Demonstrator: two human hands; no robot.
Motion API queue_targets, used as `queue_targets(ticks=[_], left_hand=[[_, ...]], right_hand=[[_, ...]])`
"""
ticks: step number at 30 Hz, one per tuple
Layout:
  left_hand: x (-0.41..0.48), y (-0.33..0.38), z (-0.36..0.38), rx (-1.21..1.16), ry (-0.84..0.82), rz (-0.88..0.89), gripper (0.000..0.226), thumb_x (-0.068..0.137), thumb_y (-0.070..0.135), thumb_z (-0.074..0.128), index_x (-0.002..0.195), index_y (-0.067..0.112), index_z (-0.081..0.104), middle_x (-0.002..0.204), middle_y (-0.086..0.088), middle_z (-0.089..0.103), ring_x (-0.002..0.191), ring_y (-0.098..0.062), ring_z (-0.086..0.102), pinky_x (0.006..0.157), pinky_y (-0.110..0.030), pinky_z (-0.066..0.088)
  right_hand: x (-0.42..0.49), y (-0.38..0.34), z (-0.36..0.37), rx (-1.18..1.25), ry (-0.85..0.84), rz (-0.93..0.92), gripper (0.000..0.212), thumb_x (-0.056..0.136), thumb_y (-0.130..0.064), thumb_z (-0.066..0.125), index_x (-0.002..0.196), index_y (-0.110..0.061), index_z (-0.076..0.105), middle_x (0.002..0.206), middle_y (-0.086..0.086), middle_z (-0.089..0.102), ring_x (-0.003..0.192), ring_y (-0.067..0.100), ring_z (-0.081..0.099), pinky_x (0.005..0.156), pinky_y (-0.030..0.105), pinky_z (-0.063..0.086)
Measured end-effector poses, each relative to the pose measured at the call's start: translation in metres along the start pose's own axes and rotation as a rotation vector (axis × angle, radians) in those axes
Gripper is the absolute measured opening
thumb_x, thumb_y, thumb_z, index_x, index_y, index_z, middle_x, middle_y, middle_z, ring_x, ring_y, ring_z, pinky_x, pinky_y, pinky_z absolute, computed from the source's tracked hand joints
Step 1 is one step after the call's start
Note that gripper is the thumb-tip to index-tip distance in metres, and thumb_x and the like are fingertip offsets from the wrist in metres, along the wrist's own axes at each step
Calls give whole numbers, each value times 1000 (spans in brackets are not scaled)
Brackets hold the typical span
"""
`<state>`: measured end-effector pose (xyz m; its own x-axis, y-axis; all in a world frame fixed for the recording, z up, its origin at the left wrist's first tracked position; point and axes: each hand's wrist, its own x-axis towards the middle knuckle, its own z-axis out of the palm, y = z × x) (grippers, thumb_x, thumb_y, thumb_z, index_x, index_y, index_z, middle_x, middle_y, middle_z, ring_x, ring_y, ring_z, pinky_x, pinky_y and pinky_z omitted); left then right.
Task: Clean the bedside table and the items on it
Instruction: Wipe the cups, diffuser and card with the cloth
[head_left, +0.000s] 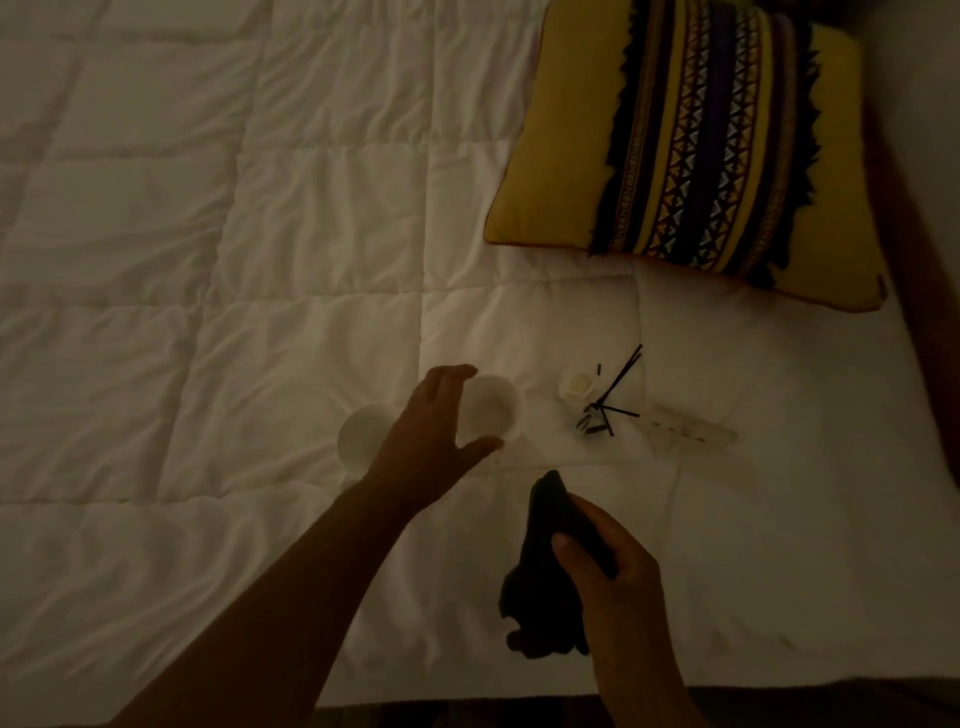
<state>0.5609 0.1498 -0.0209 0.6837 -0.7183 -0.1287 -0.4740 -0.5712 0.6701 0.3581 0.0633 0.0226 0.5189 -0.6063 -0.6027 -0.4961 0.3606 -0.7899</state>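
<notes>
Two white cups lie on the white quilted bed. My left hand reaches over one white cup, its fingers and thumb spread around the rim; whether they touch it is unclear. The other white cup sits just left of that hand, partly hidden by it. My right hand grips a dark cloth nearer to me. To the right lie a small white diffuser bottle, several black reed sticks and a clear ruler-like strip.
The white quilt covers almost the whole view. A yellow cushion with a dark patterned stripe lies at the far right. The bed's near edge runs along the bottom, with dark floor beyond it.
</notes>
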Motion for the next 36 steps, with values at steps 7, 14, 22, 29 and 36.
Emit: queue_targets(ticks=[7, 14, 22, 29, 36], left_hand=[[18, 2, 26, 162, -200, -64, 110, 67, 44, 82, 150, 28, 10, 154, -3, 21, 137, -26, 31, 109, -44, 34], [20, 1, 21, 102, -177, -147, 106, 67, 45, 82, 148, 22, 18, 146, 0, 25, 125, -21, 42, 97, -31, 43], [-1, 29, -22, -419, -136, -463, 113, 48, 78, 68, 144, 31, 31, 119, 7, 52, 97, -15, 61, 65, -26, 58], [-31, 61, -29, -864, 62, -723, 113, 45, 70, 69, 141, 19, 38, 101, -3, 60, 78, -18, 70, 52, -25, 55], [-47, 71, -25, -932, 246, -795, 117, 36, 82, 63, 135, 23, 40, 96, 3, 67, 75, -5, 71, 65, -23, 57]], right_hand=[[13, -5, -13, 72, 39, 0, 36, 86, -12, 67, 116, -32, 66, 113, -3, 71, 104, 19, 67, 94, 48, 54], [17, -13, -13, 54, 6, -44, 39, 87, -10, 65, 122, -28, 64, 117, -3, 68, 106, 17, 65, 93, 45, 54], [12, -42, 7, -110, 1, -337, 37, 91, -18, 61, 112, -49, 59, 103, -4, 65, 78, 19, 71, 62, 41, 61], [-2, -43, 52, -303, 94, -500, 43, 90, -40, 50, 133, -41, 47, 113, -18, 42, 94, 15, 63, 67, 35, 60], [-21, -40, 82, -240, 167, -557, 45, 90, -41, 49, 136, -42, 45, 117, -21, 39, 101, 17, 60, 67, 36, 60]])
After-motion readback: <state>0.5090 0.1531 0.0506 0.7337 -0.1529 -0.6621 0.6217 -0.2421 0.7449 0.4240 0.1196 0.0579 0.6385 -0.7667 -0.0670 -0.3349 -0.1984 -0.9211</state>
